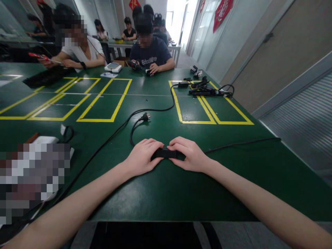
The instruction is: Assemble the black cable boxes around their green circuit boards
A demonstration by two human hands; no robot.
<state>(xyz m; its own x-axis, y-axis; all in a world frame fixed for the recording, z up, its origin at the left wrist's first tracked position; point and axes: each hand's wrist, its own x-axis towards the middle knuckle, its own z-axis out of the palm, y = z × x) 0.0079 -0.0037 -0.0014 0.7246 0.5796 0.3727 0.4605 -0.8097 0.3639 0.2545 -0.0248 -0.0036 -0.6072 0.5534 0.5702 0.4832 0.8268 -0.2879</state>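
Between both hands lies a small black power adapter (167, 153), low on the green table (135, 200). My left hand (144, 155) grips its left end, thumb in front and fingers behind. The right end is held the same way by my right hand (190, 154). A short cord runs from behind my left hand to a black mains plug (145, 117), which rests on the table beyond it. From beside my right hand a thin black cable (243, 142) stretches off to the right. My fingers hide the adapter's ends.
Yellow tape (114, 103) marks rectangles on the table. A pile of black adapters and cables (204, 89) lies at the back right. One long black cable (103, 143) crosses the left side, near a blurred object (33, 173). Across the table, two people handle tools.
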